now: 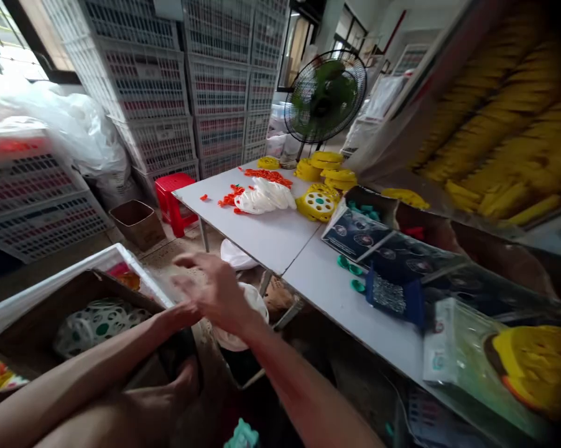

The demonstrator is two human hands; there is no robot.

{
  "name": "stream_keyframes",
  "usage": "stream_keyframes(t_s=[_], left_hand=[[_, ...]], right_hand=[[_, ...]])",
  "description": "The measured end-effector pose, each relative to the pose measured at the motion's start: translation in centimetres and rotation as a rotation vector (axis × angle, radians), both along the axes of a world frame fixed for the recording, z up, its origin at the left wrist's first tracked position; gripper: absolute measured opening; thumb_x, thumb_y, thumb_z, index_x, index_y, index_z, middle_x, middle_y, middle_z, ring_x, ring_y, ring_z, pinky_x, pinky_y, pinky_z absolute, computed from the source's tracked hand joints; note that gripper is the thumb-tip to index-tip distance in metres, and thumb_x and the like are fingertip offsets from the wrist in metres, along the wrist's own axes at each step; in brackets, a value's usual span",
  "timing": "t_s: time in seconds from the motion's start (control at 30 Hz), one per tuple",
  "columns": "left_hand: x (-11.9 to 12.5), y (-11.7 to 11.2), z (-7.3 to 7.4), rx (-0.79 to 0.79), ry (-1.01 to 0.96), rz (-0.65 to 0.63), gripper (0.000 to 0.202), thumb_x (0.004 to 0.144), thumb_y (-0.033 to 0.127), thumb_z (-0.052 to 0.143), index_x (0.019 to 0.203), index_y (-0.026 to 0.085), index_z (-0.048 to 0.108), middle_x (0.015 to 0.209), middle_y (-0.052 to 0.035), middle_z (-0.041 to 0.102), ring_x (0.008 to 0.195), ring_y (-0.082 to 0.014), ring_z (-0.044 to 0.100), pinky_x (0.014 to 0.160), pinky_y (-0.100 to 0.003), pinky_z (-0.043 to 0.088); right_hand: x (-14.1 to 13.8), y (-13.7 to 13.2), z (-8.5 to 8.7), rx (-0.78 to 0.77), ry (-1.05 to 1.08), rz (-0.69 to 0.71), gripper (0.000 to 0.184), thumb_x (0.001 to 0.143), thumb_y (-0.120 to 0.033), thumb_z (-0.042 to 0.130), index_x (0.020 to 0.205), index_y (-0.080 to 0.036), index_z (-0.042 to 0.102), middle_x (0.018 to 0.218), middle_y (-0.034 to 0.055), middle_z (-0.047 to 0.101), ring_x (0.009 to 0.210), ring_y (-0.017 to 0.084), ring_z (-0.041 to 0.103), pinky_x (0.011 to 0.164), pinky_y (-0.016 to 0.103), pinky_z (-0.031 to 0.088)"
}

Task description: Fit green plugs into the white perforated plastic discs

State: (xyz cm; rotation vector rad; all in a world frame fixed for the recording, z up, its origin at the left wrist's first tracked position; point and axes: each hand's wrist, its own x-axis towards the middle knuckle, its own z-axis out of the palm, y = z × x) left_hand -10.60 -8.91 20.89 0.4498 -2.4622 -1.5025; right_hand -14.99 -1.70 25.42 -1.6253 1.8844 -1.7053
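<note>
My right hand (227, 295) is in front of my body, its blurred fingers stretched to the left; I see nothing in it. Close against it, partly behind it, is my left hand (190, 292), smeared by motion, so its fingers cannot be made out. Both are above the floor, between a cardboard box (28, 317) and the table. White perforated discs with green centres (101, 326) lie in that box. Below and behind my right hand stands a white bucket (255, 302). A turquoise plastic piece (242, 434) shows at the bottom edge.
The white table (271, 242) bears white rings (266, 198), orange-red pieces (266, 176), yellow round parts (320, 202), green cups (357, 285) and a blue tray of small metal pieces (390, 295). A red stool (175, 202), stacked crates (219, 81) and a fan (326, 96) stand beyond.
</note>
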Motion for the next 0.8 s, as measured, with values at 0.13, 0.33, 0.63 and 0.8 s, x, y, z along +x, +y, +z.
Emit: stream_keyframes(t_s=[0.13, 0.33, 0.63, 0.8], left_hand=[[-0.7, 0.3, 0.1, 0.215, -0.091, -0.093, 0.046, 0.09, 0.054, 0.056, 0.1, 0.014, 0.076, 0.087, -0.0054, 0.073, 0.082, -0.0216, 0.067, 0.064, -0.027, 0.054], [-0.7, 0.7, 0.5, 0.409, -0.12, -0.045, 0.053, 0.084, 0.062, 0.063, 0.111, 0.016, 0.067, 0.095, -0.0055, 0.072, 0.087, -0.0223, 0.065, 0.073, -0.03, 0.048], [-1.2, 0.5, -0.2, 0.365, -0.062, 0.026, 0.052, 0.083, 0.066, 0.062, 0.097, 0.016, 0.067, 0.08, -0.0005, 0.065, 0.075, -0.0182, 0.058, 0.066, -0.028, 0.041], [-1.1, 0.4, -0.3, 0.393, -0.012, 0.041, 0.05, 0.085, 0.064, 0.062, 0.099, 0.017, 0.067, 0.081, -0.0004, 0.065, 0.076, -0.0179, 0.058, 0.068, -0.028, 0.042]], right_hand=[[-9.0, 11.4, -2.7, 0.138, 0.093, -0.498, 0.019, 0.092, -0.032, 0.06, 0.103, -0.024, 0.073, 0.107, 0.0056, 0.077, 0.099, 0.025, 0.07, 0.093, 0.04, 0.053], [-18.6, 23.4, -7.4, 0.73, 0.695, -0.798, 0.024, 0.087, -0.027, 0.06, 0.103, -0.02, 0.076, 0.099, 0.0131, 0.077, 0.102, 0.032, 0.064, 0.087, 0.044, 0.044], [-19.4, 24.6, -9.3, 0.966, 0.952, -0.746, 0.019, 0.086, -0.016, 0.056, 0.084, -0.02, 0.075, 0.085, 0.0125, 0.077, 0.094, 0.03, 0.061, 0.081, 0.044, 0.034], [-20.2, 24.4, -9.8, 0.893, 0.942, -0.752, 0.025, 0.089, -0.015, 0.052, 0.079, -0.019, 0.075, 0.083, 0.0125, 0.077, 0.089, 0.029, 0.063, 0.083, 0.044, 0.035]])
